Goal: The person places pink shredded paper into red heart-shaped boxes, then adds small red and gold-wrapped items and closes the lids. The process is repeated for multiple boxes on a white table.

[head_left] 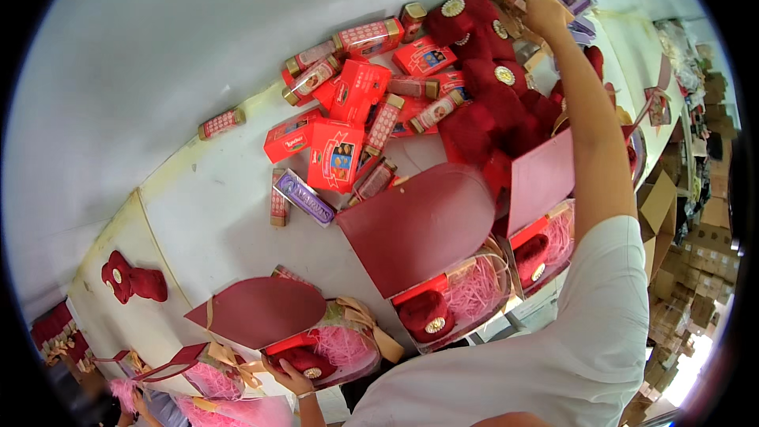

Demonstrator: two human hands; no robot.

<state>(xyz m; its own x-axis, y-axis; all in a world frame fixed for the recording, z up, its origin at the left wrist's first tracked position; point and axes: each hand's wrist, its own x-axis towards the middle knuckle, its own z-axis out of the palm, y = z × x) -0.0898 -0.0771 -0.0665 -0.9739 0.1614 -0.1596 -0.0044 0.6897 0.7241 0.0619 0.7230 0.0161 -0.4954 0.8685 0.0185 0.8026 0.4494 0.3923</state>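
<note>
My right hand point(545, 17) is stretched to the far right of the table, its fingers curled over a small tan box point(563, 6) in a cluster of packages. My left hand point(292, 378) grips the near left edge of an open gift box point(371, 364). That box has a dark red lid point(265, 312), pink shredded paper point(344, 348) and a dark red plush item point(299, 362) with a round ornament. Two more open gift boxes with similar filling, one a box with a rounded lid point(431, 229), stand to its right.
Red cartons point(336, 154), patterned tubes point(383, 122) and a purple box point(304, 198) lie heaped mid-table. Dark red plush items point(494, 87) pile up beyond; another plush point(133, 277) lies left. Another person's hand point(141, 405) is at lower left. Cardboard boxes point(704, 261) stack at right.
</note>
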